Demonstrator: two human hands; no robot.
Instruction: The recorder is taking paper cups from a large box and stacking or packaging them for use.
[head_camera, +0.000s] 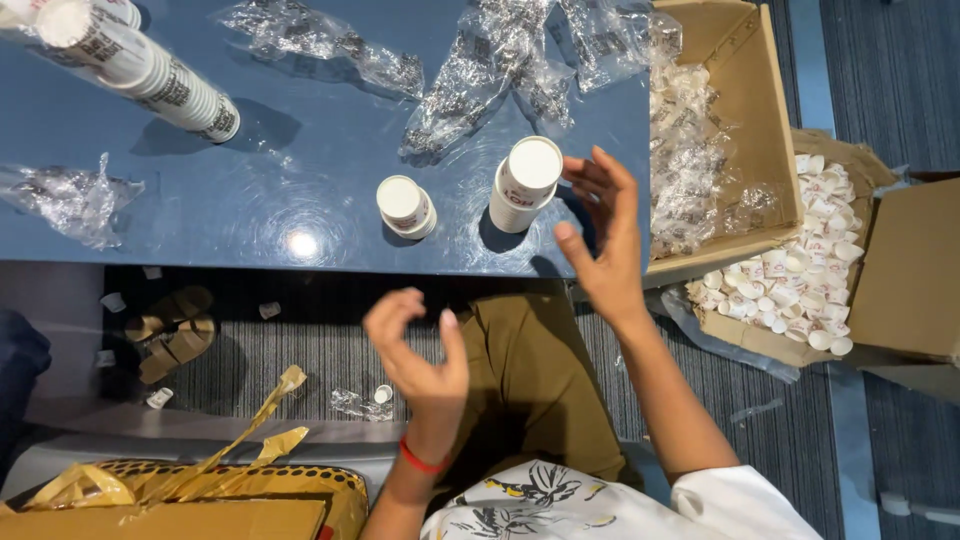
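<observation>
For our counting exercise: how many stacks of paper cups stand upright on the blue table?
2. A short stack stands near the table's front edge; a taller stack stands just beside the right hand. Another long stack lies sideways, far left.

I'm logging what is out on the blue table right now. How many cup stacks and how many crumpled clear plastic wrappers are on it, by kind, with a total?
Standing stacks of white paper cups: 2, a short one and a taller one beside the right hand
Long stack lying on its side: 1
Crumpled clear plastic wrappers: 4
Total: 7
</observation>
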